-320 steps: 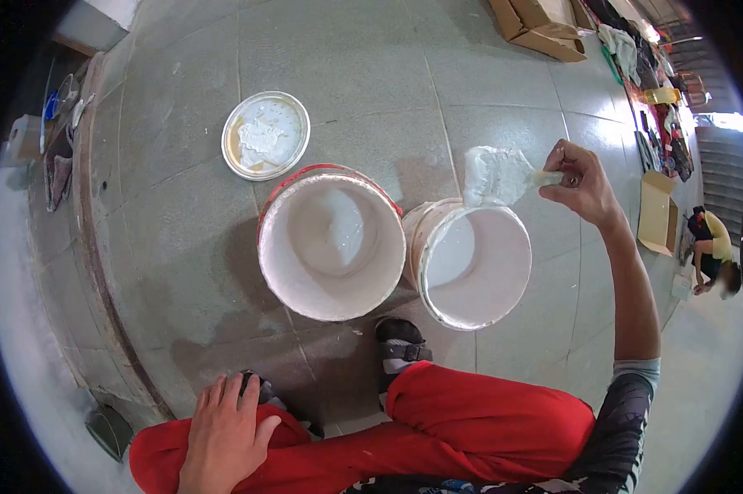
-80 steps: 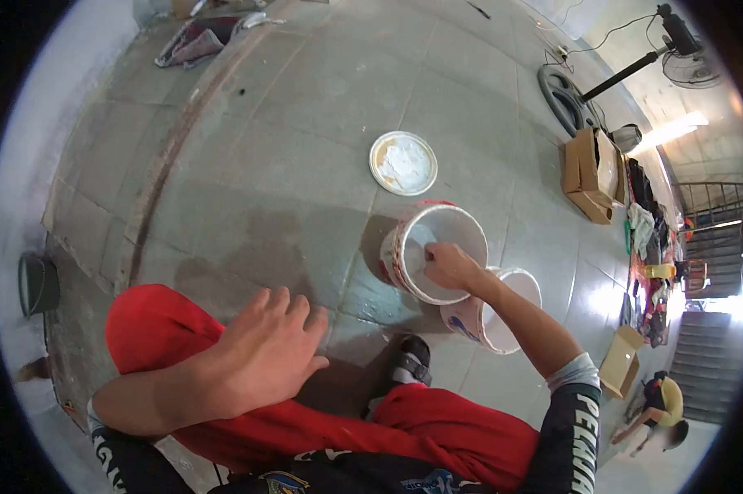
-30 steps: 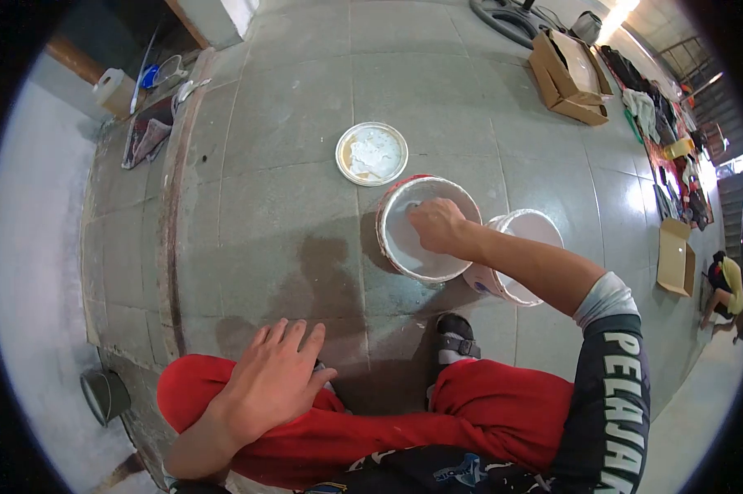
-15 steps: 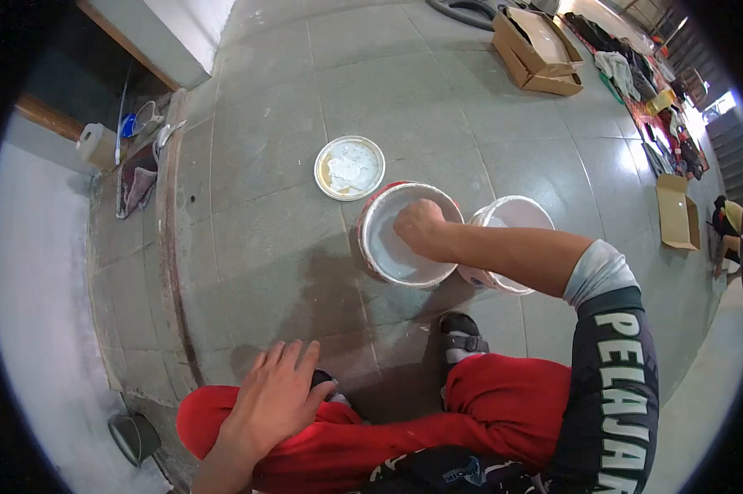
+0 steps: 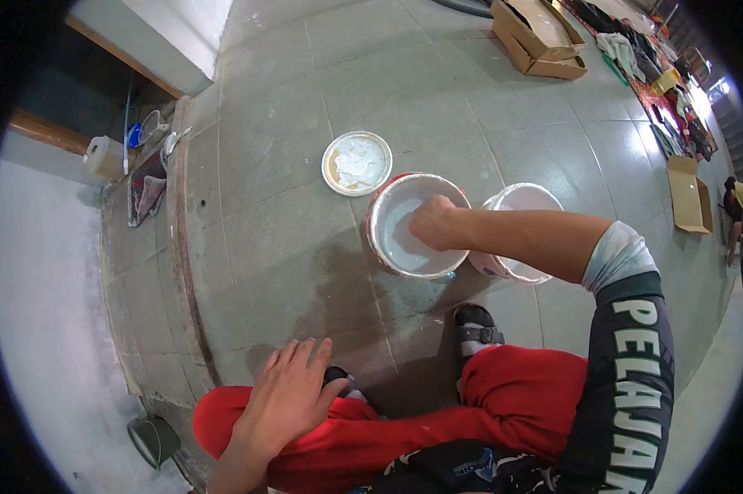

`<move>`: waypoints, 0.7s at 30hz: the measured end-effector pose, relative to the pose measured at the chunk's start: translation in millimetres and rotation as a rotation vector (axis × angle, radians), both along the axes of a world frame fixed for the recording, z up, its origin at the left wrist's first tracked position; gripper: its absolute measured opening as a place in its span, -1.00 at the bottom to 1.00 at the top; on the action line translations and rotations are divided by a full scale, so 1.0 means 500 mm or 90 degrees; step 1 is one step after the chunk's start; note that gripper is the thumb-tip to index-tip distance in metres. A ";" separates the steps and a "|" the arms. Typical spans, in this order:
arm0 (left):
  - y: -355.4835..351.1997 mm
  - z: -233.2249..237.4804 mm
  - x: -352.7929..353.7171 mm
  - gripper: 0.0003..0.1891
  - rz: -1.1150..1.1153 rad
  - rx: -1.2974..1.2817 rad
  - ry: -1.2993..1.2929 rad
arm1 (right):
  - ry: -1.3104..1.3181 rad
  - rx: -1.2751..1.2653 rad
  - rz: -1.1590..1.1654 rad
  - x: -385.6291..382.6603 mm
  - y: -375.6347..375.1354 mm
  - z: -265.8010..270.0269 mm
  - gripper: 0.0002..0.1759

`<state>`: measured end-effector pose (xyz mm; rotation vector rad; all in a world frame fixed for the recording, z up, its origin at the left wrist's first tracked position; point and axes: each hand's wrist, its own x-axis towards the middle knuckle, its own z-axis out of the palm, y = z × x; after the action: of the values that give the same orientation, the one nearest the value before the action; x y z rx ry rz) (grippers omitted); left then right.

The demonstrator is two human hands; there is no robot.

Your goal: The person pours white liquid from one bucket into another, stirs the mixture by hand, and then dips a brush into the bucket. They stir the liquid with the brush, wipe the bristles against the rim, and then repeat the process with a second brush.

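Person in red cloth trousers (image 5: pixel 519 387) reaches the right hand (image 5: pixel 435 224) into a round, red-edged white bucket (image 5: pixel 396 198) on grey floor tiles (image 5: pixel 281 156), the bare forearm stretched leftward across a second, all-white bucket (image 5: pixel 529 196) just to its right. The right hand's fingers are curled downward; whether they grip anything cannot be told. The left hand (image 5: pixel 293 393), released and palm down, spreads its fingers above the trousers. A white-smeared round lid (image 5: pixel 357 165) lies at far left of the red-edged bucket.

Smooth plastic bucket (image 5: pixel 398 265); matt red cloth trousers (image 5: pixel 519 391); glossy tiled floor (image 5: pixel 281 123).
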<state>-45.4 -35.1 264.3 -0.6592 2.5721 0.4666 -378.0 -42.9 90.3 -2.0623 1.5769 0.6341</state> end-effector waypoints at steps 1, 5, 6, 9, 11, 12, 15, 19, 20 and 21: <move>0.000 0.001 0.000 -0.37 -0.001 -0.001 0.000 | 0.050 -0.041 0.001 -0.001 -0.002 -0.010 -0.81; 0.001 0.003 -0.004 -0.37 0.011 0.023 -0.008 | 0.085 -0.052 0.001 0.004 -0.010 -0.004 -0.84; 0.001 0.003 -0.005 -0.37 0.010 0.026 -0.007 | 0.044 -0.087 0.011 0.006 -0.011 -0.011 -0.84; -0.001 0.002 -0.005 -0.37 0.014 0.033 -0.008 | -0.051 -0.147 0.026 0.003 -0.005 -0.029 -0.82; 0.001 -0.002 -0.003 -0.37 0.010 0.022 -0.004 | -0.107 -0.173 0.032 0.003 -0.004 -0.036 -0.80; 0.002 -0.002 -0.002 -0.37 0.005 0.011 -0.002 | -0.125 -0.128 0.030 0.004 -0.005 -0.039 -0.85; 0.002 0.007 -0.010 -0.36 0.022 0.030 -0.020 | -0.149 -0.066 0.013 0.005 0.001 -0.036 -0.88; 0.003 0.001 -0.001 -0.36 0.013 0.008 -0.010 | -0.024 0.059 0.039 -0.005 -0.018 0.004 -0.70; 0.004 0.001 -0.002 -0.36 0.019 0.015 -0.017 | -0.025 0.058 0.039 -0.004 -0.022 -0.001 -0.70; 0.004 0.002 -0.002 -0.36 0.024 0.022 -0.025 | 0.029 0.029 0.039 -0.002 -0.027 -0.009 -0.72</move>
<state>-46.7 -33.3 265.4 -0.6985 2.5139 0.5039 -379.1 -56.4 85.9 -2.0834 1.5142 0.7382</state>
